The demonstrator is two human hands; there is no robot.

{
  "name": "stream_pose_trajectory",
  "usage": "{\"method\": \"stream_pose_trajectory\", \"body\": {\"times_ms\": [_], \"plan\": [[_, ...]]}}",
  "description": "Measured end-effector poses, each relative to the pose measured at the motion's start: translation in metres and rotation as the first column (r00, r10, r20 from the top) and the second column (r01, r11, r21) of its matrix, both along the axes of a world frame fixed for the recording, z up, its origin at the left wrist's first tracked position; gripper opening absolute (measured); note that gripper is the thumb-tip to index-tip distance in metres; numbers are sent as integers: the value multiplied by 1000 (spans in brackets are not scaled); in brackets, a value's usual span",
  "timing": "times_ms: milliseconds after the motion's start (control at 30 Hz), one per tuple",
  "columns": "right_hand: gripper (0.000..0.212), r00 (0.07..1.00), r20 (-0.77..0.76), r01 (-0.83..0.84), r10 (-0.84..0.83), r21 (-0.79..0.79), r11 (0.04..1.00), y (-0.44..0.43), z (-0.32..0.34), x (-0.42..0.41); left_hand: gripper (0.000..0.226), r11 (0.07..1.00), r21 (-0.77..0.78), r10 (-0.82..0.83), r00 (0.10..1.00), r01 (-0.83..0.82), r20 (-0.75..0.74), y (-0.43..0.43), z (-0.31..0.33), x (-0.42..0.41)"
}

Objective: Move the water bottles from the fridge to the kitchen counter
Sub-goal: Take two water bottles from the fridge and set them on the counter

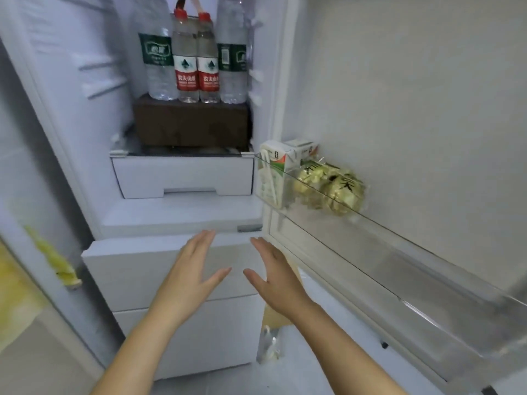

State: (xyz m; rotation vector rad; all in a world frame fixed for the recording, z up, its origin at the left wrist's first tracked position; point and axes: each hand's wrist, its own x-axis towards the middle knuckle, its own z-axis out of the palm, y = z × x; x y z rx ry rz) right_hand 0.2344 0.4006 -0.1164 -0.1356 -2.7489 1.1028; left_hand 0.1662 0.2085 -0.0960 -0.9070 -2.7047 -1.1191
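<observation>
- Nearest, the left hand point(194, 269) is raised in front of the lower drawer front point(128, 269), fingers straight and spread, holding nothing.
- Just right of it, the right hand point(273, 277) mirrors it, palm turned inward, fingers apart and empty. The two hands are near each other but not touching.
- Far up inside the open fridge point(85, 109), four water bottles stand in a row on a brown box point(191, 124). From left to right they are the left green-labelled bottle point(156, 58), a pair of red-capped bottles point(186, 67) touching each other, and the right green-labelled bottle point(232, 58).
- Under the box lie a glass shelf point(182, 153) and a white drawer point(182, 175).
- On the right, the door bin point(399, 252) holds small drink cartons point(275, 166) and a bag of yellowish lumps point(330, 189) that I cannot identify.
- As I judge it, the task is at or near its start. All four visible bottles are in the fridge, well above both hands, and none is gripped.
- No counter is in view, so I cannot tell whether any bottle stands there. What is left is to reach up, grip the bottles and carry them over.
</observation>
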Motion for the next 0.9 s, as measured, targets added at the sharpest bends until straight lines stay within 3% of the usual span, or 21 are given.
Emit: {"method": "stream_pose_trajectory", "body": {"times_ms": [267,467,633,900], "plan": [[64,998,-64,3,-6,-54,999,-12,23,-108,75,999,18,30,995,-29,-92,-9,31,-113],[64,981,-159,100,-107,-48,994,-27,50,-208,76,998,57,-24,983,35,-183,-8,69,-229],[65,942,-281,171,-183,-67,983,-35,96,-287,77,988,52,-124,956,142,-266,2,114,-317],[63,848,-462,223,-259,-131,966,-19,195,-390,74,966,234,-37,954,111,-299,44,204,-415]]}}
